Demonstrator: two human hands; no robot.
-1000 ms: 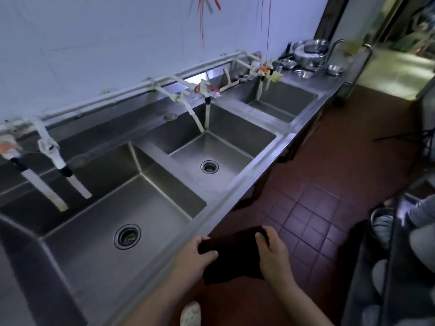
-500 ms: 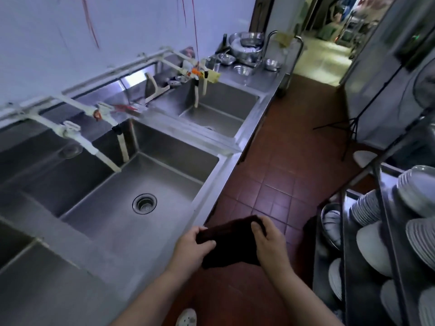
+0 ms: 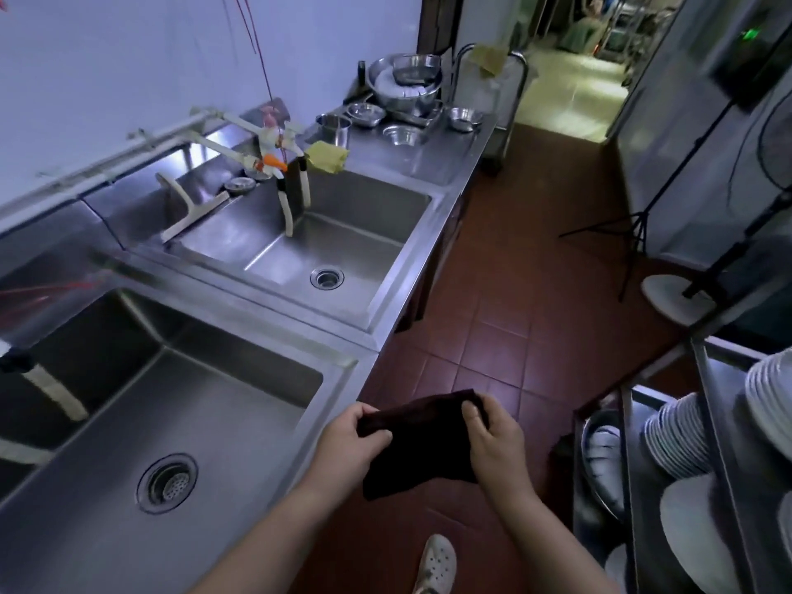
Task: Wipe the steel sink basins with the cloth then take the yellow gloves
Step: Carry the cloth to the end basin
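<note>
Holding the dark cloth [image 3: 418,448] out over the red tiled floor [image 3: 493,336], you have it stretched between both hands, just off the front edge of the steel counter. Your left hand [image 3: 347,443] pinches the cloth's left upper corner, fingers curled round the fabric with the thumb on top. Your right hand [image 3: 493,439] grips the right upper edge the same way, fingers folded over it, and the rest of the cloth hangs down between your wrists.

To your left lies the near sink basin [image 3: 180,422], its round drain [image 3: 167,482] towards the front. Beyond a steel divider sits the far sink basin [image 3: 343,233], with its own drain [image 3: 326,278] and two pale tap hoses [image 3: 295,195] hanging into it. A yellow item [image 3: 328,155] is draped at the back rim of that far basin, beside the taps; you cannot tell from here whether it is the gloves. Past it, steel bowls [image 3: 405,81] stand stacked on the counter's end. On your right, a rack holds stacked white plates [image 3: 673,435]. Your shoe [image 3: 435,565] shows below your hands.
</note>
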